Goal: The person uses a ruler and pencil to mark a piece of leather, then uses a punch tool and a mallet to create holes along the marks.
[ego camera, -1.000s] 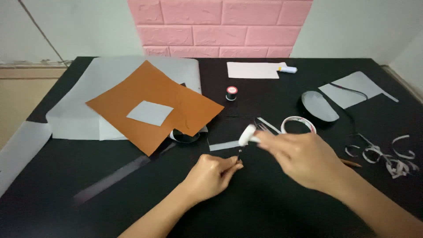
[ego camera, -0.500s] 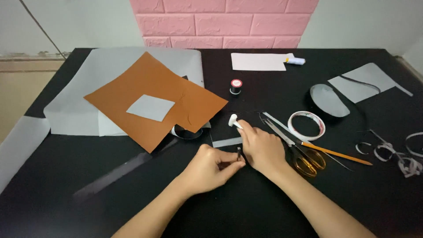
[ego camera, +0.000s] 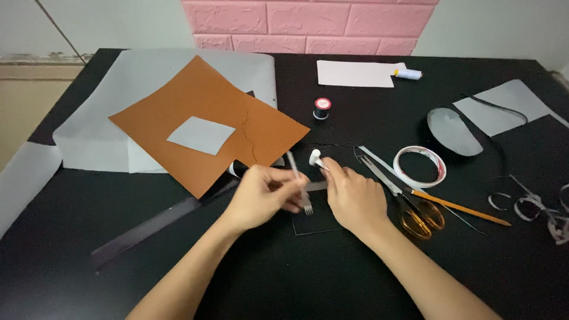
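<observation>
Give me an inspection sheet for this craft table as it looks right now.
Surface: black table, mostly covered.
Job's things: pronged metal tool in left hand; white-capped tool in right hand; small black piece beneath.
Clutter: orange sheet, grey paper, scissors, pencil, tape roll, thread spool, ruler.
Fingers: both hands' closed on tools.
Cables: nothing seen.
Surroundings: pink brick wall.

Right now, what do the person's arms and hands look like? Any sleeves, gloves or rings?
Both arms are bare up to the picture's bottom edge, so no sleeves show. The left hand and the right hand wear no gloves. I can see no rings, watch or bracelets on either. The left hand is a little blurred.
</observation>
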